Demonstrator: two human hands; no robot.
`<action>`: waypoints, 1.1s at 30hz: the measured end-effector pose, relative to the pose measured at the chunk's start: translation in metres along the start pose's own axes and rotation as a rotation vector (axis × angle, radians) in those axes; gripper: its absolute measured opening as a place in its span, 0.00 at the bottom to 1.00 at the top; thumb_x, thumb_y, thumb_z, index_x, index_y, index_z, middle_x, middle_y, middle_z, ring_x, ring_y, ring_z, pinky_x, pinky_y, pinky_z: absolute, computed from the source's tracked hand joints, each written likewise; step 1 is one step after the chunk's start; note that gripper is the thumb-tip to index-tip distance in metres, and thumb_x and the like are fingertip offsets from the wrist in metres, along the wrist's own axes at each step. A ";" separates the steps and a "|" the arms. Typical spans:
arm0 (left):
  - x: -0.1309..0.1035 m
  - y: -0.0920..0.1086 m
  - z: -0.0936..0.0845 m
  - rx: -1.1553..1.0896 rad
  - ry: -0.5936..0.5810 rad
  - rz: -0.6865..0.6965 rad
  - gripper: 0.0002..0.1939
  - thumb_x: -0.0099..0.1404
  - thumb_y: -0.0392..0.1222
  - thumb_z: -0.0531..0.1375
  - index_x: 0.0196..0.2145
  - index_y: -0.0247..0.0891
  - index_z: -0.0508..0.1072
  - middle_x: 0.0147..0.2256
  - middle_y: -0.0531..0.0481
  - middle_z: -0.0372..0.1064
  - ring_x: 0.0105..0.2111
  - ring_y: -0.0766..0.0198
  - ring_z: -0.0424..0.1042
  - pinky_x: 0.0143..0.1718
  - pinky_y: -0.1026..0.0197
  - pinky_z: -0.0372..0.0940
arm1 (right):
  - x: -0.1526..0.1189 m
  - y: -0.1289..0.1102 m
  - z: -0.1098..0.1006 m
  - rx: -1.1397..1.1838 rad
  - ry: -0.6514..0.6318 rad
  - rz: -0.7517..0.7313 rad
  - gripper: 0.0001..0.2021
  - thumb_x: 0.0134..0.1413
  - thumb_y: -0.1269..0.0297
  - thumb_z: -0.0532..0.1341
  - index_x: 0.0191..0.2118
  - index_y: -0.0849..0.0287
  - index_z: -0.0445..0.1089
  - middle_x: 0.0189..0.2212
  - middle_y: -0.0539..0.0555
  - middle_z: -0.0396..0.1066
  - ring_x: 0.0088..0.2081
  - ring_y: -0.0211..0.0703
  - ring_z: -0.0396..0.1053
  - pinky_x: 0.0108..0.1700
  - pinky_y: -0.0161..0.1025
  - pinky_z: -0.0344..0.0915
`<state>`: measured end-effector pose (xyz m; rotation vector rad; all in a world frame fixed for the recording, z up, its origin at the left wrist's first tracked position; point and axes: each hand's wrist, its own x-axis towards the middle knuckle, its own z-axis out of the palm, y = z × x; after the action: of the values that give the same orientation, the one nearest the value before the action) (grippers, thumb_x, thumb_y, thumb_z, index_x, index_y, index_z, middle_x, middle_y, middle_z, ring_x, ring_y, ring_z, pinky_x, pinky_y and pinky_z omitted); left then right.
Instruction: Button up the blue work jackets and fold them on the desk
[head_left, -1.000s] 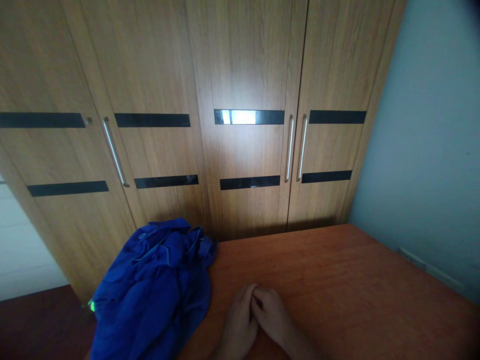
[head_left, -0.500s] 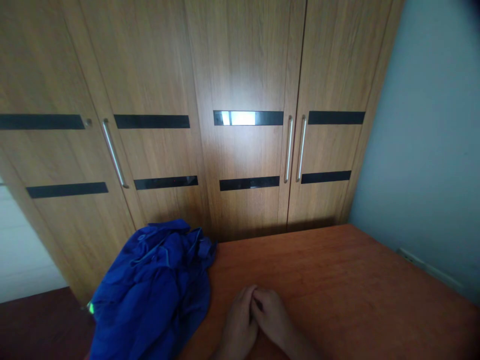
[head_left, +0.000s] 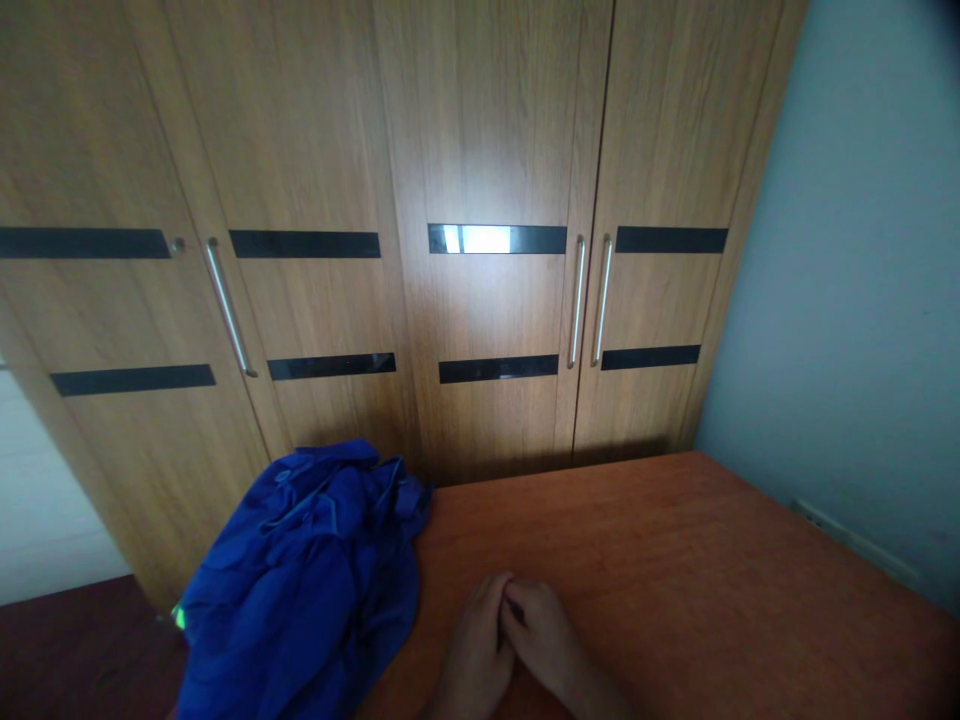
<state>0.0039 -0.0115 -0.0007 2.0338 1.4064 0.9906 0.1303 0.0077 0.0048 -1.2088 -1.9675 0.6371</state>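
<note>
On the reddish-brown wooden table, my left hand and my right hand rest against each other at the bottom middle. Their fingers are curled together and closed, and the fingertips are partly hidden. No object shows in either of them. A crumpled royal blue garment lies to the left of my hands, draped over the table's left side, apart from them.
Behind the table stands a wooden wardrobe with closed doors, dark strips and metal handles. A pale wall with a low trunking strip bounds the right. Dark red floor shows at lower left.
</note>
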 end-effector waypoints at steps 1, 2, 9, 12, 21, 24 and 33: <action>0.000 0.000 0.000 0.001 0.003 -0.001 0.29 0.54 0.28 0.51 0.54 0.39 0.66 0.55 0.43 0.67 0.55 0.58 0.65 0.59 0.49 0.58 | 0.000 0.000 0.000 0.000 -0.004 0.003 0.12 0.55 0.76 0.53 0.26 0.60 0.69 0.26 0.52 0.73 0.28 0.36 0.69 0.30 0.30 0.55; 0.000 -0.001 0.000 0.001 0.006 -0.002 0.30 0.54 0.28 0.51 0.54 0.39 0.66 0.55 0.43 0.67 0.55 0.58 0.64 0.59 0.49 0.58 | 0.000 0.000 0.000 0.001 -0.006 0.005 0.12 0.55 0.76 0.53 0.26 0.60 0.69 0.26 0.52 0.73 0.28 0.36 0.69 0.30 0.30 0.55; 0.001 0.002 -0.001 0.000 -0.001 0.001 0.26 0.56 0.30 0.51 0.53 0.37 0.67 0.54 0.42 0.67 0.55 0.58 0.65 0.59 0.51 0.58 | -0.001 -0.003 -0.002 0.010 0.005 -0.002 0.11 0.53 0.78 0.53 0.26 0.60 0.70 0.26 0.52 0.73 0.29 0.37 0.69 0.31 0.31 0.56; 0.002 0.003 -0.001 0.012 -0.007 -0.008 0.26 0.56 0.29 0.51 0.54 0.35 0.67 0.54 0.40 0.67 0.55 0.57 0.65 0.59 0.51 0.57 | -0.001 -0.003 -0.002 0.029 0.006 0.000 0.11 0.53 0.77 0.53 0.27 0.60 0.70 0.27 0.52 0.74 0.29 0.37 0.69 0.31 0.31 0.56; 0.002 0.007 -0.004 0.002 -0.006 -0.013 0.27 0.55 0.29 0.51 0.53 0.38 0.67 0.54 0.43 0.67 0.55 0.57 0.65 0.59 0.51 0.58 | 0.000 -0.001 0.000 0.022 0.013 0.003 0.11 0.53 0.77 0.53 0.26 0.60 0.70 0.26 0.51 0.73 0.28 0.36 0.68 0.31 0.30 0.56; 0.002 0.007 -0.004 0.006 -0.008 -0.008 0.28 0.55 0.29 0.50 0.54 0.37 0.67 0.54 0.42 0.68 0.55 0.58 0.65 0.59 0.51 0.57 | 0.001 -0.001 0.000 0.022 0.019 -0.001 0.11 0.53 0.78 0.53 0.26 0.60 0.70 0.26 0.51 0.72 0.28 0.35 0.68 0.30 0.30 0.55; 0.001 0.006 -0.005 0.006 -0.003 -0.017 0.28 0.55 0.29 0.51 0.54 0.39 0.67 0.54 0.43 0.67 0.55 0.57 0.65 0.59 0.51 0.58 | 0.000 -0.003 -0.002 0.027 0.009 0.000 0.12 0.54 0.78 0.52 0.27 0.60 0.69 0.26 0.51 0.72 0.28 0.36 0.68 0.31 0.31 0.56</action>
<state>0.0043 -0.0128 0.0071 2.0237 1.4250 0.9772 0.1302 0.0062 0.0082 -1.1926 -1.9459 0.6555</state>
